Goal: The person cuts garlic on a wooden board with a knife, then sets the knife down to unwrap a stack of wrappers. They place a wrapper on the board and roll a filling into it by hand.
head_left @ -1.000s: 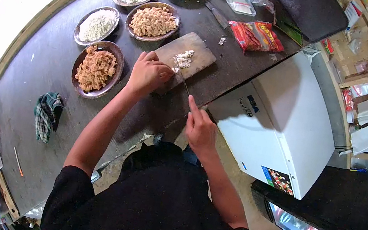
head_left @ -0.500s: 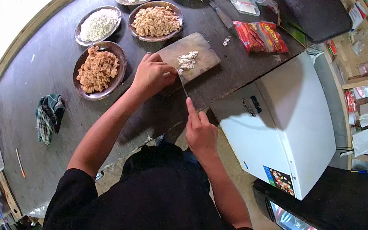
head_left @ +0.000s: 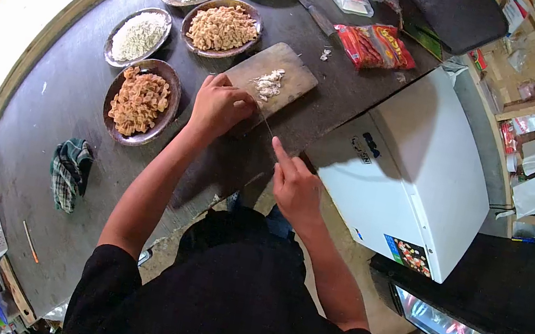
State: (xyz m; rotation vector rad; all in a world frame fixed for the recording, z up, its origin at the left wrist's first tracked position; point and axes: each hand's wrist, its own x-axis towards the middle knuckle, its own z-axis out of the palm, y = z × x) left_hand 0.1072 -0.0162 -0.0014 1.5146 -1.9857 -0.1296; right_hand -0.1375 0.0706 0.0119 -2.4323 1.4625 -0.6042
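My right hand [head_left: 297, 190] is closed around the handle of a knife, its index finger stretched along the top. The thin knife blade [head_left: 265, 122] reaches over the near edge of a wooden cutting board [head_left: 299, 81]. My left hand [head_left: 219, 107] rests at the board's near left side, fingers bent and pressed together close to the blade tip; what they pinch is hidden. Just beyond the fingertips lies a small pile of whitish chopped pieces [head_left: 268, 84] on the board.
Left of the board stand a bowl of brown pieces [head_left: 139, 105], another bowl of tan pieces [head_left: 224, 28] and several plates of white shreds [head_left: 139, 35]. Beyond lie a second knife [head_left: 317, 16] and a red packet [head_left: 374, 46]. A checked cloth [head_left: 69, 174] lies left; a white chest freezer [head_left: 407, 184] stands right.
The whole view has shifted slightly. Both hands stay in nearly the same place, with the knife blade still at the board's near edge.
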